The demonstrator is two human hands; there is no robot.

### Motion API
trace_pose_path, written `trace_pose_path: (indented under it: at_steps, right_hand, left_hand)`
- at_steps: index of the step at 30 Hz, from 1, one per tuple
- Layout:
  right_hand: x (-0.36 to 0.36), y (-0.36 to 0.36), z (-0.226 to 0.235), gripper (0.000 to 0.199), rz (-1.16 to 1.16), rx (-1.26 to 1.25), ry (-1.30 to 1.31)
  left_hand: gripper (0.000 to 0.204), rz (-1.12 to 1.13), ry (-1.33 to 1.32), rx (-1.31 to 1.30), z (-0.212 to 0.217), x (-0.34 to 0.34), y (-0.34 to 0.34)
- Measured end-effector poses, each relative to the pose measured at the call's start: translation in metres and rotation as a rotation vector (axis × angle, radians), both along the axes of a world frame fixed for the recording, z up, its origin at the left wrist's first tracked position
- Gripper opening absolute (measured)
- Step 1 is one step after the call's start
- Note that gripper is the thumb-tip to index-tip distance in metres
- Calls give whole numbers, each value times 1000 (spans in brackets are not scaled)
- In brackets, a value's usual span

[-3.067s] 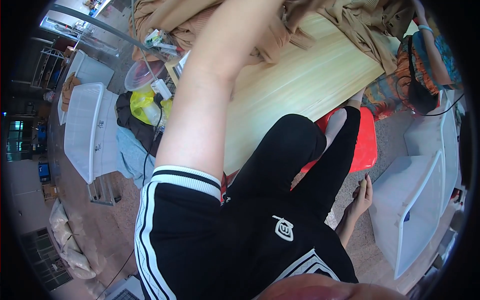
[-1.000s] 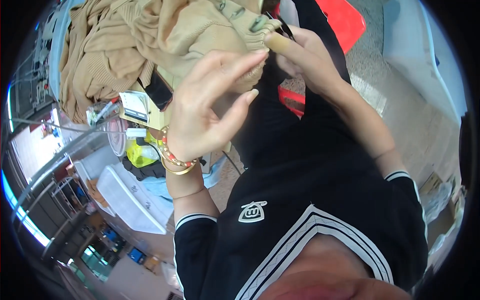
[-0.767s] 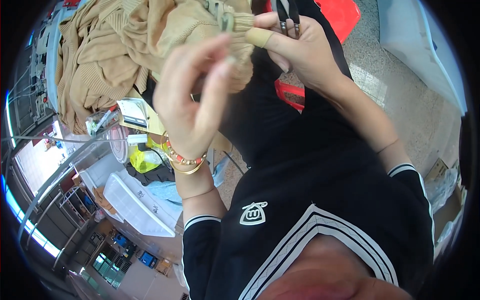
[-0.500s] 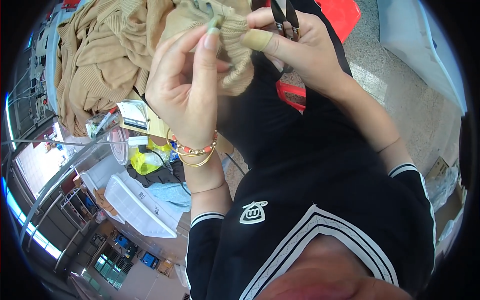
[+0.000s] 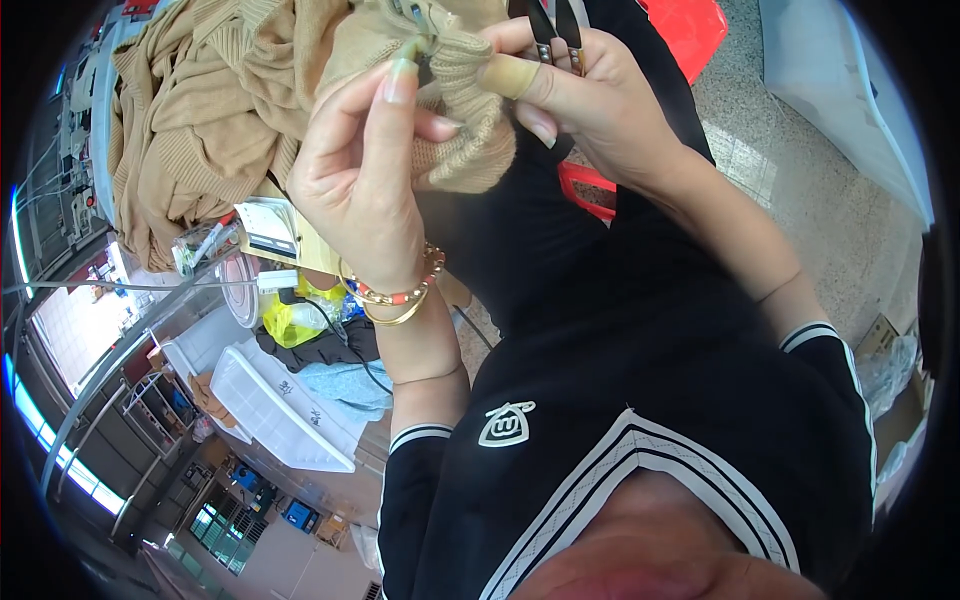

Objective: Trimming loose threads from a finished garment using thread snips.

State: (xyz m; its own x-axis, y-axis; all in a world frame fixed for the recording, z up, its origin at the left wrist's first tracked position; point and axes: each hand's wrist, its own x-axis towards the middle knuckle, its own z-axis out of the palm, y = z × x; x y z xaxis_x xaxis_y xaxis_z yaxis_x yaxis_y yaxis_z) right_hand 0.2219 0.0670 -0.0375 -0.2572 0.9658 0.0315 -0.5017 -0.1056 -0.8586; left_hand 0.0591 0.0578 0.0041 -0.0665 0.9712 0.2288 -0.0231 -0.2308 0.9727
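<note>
My left hand [image 5: 365, 165] is closed in a pinch on a beige ribbed knit piece [image 5: 470, 145], thumb and forefinger together at its upper edge. Something greenish [image 5: 413, 47] shows at those fingertips; I cannot make out what it is. Across from it, my right hand [image 5: 600, 100] pinches the right edge of the ribbing between a tape-wrapped thumb [image 5: 508, 76] and forefinger. A black two-armed tool with metal rivets, like thread snips [image 5: 558, 45], rests within the right hand's fingers; its ends run past the top of the picture.
A heap of beige knitwear [image 5: 210, 130] lies at the upper left. Below it are a paper card [image 5: 268, 228], a yellow plastic bag [image 5: 288, 322] and a white plastic bin [image 5: 285, 410]. A red stool [image 5: 690, 35] and a translucent bin [image 5: 840, 90] stand at the right.
My left hand has shifted slightly left and down. The snips in my right hand have tilted and moved left. The ribbed edge between my hands is spread a little wider.
</note>
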Motion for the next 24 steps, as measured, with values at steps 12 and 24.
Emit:
trace_pose_path:
  at_steps: [12, 24]
  right_hand:
    - [85, 18, 47, 22, 56, 313, 53]
    - [15, 19, 11, 15, 329, 79, -192]
  left_hand:
    - [33, -317, 545, 183, 13, -52, 106]
    - [13, 2, 685, -443, 33, -68, -68]
